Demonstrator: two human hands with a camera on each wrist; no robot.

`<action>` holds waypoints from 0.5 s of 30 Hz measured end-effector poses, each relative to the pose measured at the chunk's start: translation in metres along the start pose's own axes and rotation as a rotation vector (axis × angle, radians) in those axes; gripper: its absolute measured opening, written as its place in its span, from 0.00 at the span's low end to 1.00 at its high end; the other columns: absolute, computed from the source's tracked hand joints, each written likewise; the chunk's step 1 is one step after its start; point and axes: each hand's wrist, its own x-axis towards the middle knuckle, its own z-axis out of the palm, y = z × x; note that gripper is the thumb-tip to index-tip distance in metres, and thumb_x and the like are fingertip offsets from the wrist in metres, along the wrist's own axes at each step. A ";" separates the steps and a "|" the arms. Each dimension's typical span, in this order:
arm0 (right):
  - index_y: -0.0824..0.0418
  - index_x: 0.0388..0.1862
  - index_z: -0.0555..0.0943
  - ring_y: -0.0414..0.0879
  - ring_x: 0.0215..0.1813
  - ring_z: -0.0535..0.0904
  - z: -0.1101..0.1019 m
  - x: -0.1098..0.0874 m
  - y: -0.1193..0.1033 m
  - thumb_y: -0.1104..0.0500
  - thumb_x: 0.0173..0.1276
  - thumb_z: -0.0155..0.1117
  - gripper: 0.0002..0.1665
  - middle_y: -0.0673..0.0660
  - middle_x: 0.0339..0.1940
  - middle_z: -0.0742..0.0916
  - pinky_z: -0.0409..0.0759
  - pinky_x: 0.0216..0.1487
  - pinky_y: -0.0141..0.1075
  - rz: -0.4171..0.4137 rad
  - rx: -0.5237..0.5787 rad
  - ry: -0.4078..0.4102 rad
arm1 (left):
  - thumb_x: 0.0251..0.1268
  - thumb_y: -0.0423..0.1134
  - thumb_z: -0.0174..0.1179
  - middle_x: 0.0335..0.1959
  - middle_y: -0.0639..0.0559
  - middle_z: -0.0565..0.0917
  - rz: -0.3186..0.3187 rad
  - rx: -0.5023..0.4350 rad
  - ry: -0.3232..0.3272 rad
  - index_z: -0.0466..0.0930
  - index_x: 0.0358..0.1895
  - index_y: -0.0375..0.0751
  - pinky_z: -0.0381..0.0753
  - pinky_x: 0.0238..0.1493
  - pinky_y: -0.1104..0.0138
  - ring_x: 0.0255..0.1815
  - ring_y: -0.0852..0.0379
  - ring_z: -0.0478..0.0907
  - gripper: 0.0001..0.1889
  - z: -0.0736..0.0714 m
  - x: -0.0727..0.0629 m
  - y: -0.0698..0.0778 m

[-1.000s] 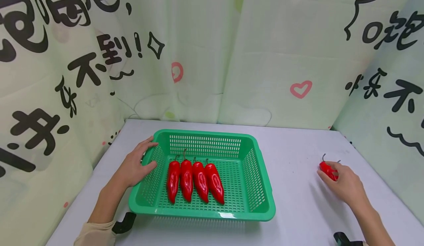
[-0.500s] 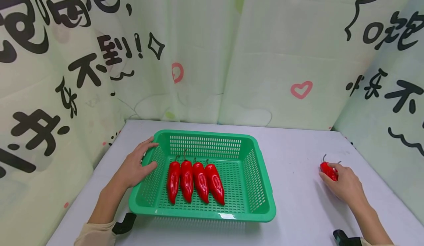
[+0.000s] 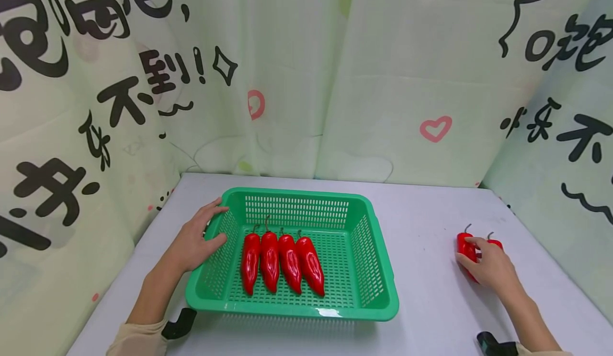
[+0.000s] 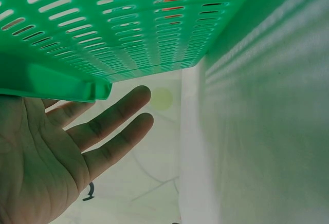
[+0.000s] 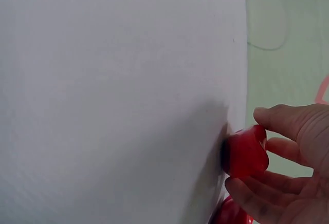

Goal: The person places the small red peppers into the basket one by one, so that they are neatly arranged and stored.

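My left hand (image 3: 196, 240) rests on the left rim of a green plastic basket (image 3: 306, 312). In the left wrist view, that hand's fingers (image 4: 115, 116) stretch out straight beside the basket wall. Inside the basket, several glossy red chili peppers (image 3: 289, 264) lie side by side, stems toward the far side. At the right of the table my right hand (image 3: 495, 271) holds another red chili pepper (image 3: 464, 246) between thumb and fingers. A further chili pepper (image 3: 495, 243) sits just right of it, mostly hidden by the hand; the right wrist view shows part of this second pepper (image 5: 230, 213).
Everything lies on a white-covered table (image 3: 426, 223). A pale green curtain (image 3: 383, 79) with black lettering and hearts encloses the back and both sides. Table surface stretches between the basket and the right-hand peppers.
My right hand has shifted slightly left, the held chili pepper moving left with it, and more of the neighbouring pepper shows. The left hand and basket stay in place.
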 end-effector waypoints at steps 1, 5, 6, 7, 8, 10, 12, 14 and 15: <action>0.80 0.67 0.64 0.79 0.56 0.69 0.000 0.000 -0.001 0.57 0.62 0.73 0.44 0.85 0.56 0.73 0.84 0.42 0.61 -0.001 -0.001 -0.002 | 0.66 0.36 0.57 0.81 0.41 0.59 0.000 0.002 0.001 0.70 0.72 0.38 0.75 0.58 0.42 0.66 0.34 0.74 0.29 0.000 0.000 0.000; 0.79 0.68 0.61 0.80 0.57 0.67 0.000 -0.001 -0.001 0.54 0.61 0.74 0.48 0.85 0.57 0.71 0.85 0.42 0.61 0.011 0.005 -0.034 | 0.66 0.37 0.58 0.81 0.41 0.60 0.007 0.009 0.005 0.70 0.72 0.38 0.76 0.58 0.42 0.65 0.34 0.75 0.29 -0.001 0.000 0.000; 0.78 0.69 0.60 0.80 0.58 0.66 0.001 -0.001 -0.001 0.54 0.61 0.75 0.49 0.85 0.58 0.71 0.85 0.42 0.60 0.016 0.010 -0.042 | 0.66 0.37 0.58 0.81 0.41 0.60 0.009 0.011 0.006 0.70 0.72 0.38 0.76 0.58 0.42 0.66 0.34 0.74 0.29 -0.001 0.001 0.000; 0.78 0.69 0.60 0.80 0.58 0.66 0.001 -0.001 -0.001 0.53 0.61 0.75 0.49 0.85 0.58 0.71 0.85 0.42 0.60 0.019 0.015 -0.048 | 0.66 0.37 0.58 0.81 0.40 0.60 0.010 0.012 0.007 0.70 0.72 0.38 0.75 0.58 0.42 0.66 0.34 0.74 0.29 0.000 0.000 0.000; 0.77 0.69 0.60 0.80 0.58 0.66 0.001 -0.001 -0.002 0.52 0.61 0.74 0.49 0.85 0.58 0.71 0.85 0.42 0.60 0.021 0.018 -0.052 | 0.66 0.37 0.58 0.81 0.40 0.60 0.012 0.013 0.008 0.70 0.72 0.38 0.75 0.58 0.41 0.67 0.33 0.73 0.29 0.000 0.000 0.000; 0.76 0.68 0.61 0.80 0.58 0.66 0.001 -0.001 -0.003 0.51 0.61 0.75 0.49 0.85 0.58 0.71 0.85 0.42 0.59 0.021 0.021 -0.056 | 0.67 0.36 0.58 0.81 0.40 0.60 0.012 0.014 0.007 0.70 0.72 0.38 0.75 0.59 0.41 0.69 0.33 0.72 0.29 0.000 0.000 -0.001; 0.75 0.68 0.62 0.80 0.57 0.67 0.001 -0.001 -0.004 0.51 0.60 0.75 0.48 0.85 0.57 0.71 0.85 0.41 0.59 0.018 0.025 -0.062 | 0.67 0.36 0.58 0.81 0.40 0.60 0.012 0.016 0.007 0.70 0.72 0.38 0.74 0.59 0.40 0.70 0.33 0.69 0.29 0.000 0.000 -0.001; 0.74 0.67 0.62 0.80 0.57 0.67 0.001 -0.002 -0.005 0.51 0.58 0.76 0.48 0.84 0.56 0.72 0.85 0.40 0.58 0.012 0.027 -0.063 | 0.67 0.36 0.58 0.81 0.40 0.60 0.011 0.016 0.006 0.70 0.72 0.38 0.74 0.59 0.40 0.71 0.33 0.69 0.29 0.001 0.000 -0.001; 0.74 0.67 0.62 0.79 0.57 0.67 0.002 -0.002 -0.005 0.52 0.58 0.76 0.49 0.84 0.56 0.72 0.85 0.39 0.57 0.011 0.032 -0.064 | 0.66 0.36 0.58 0.81 0.40 0.60 0.011 0.015 0.005 0.70 0.72 0.39 0.74 0.59 0.40 0.71 0.33 0.68 0.29 0.001 0.000 -0.001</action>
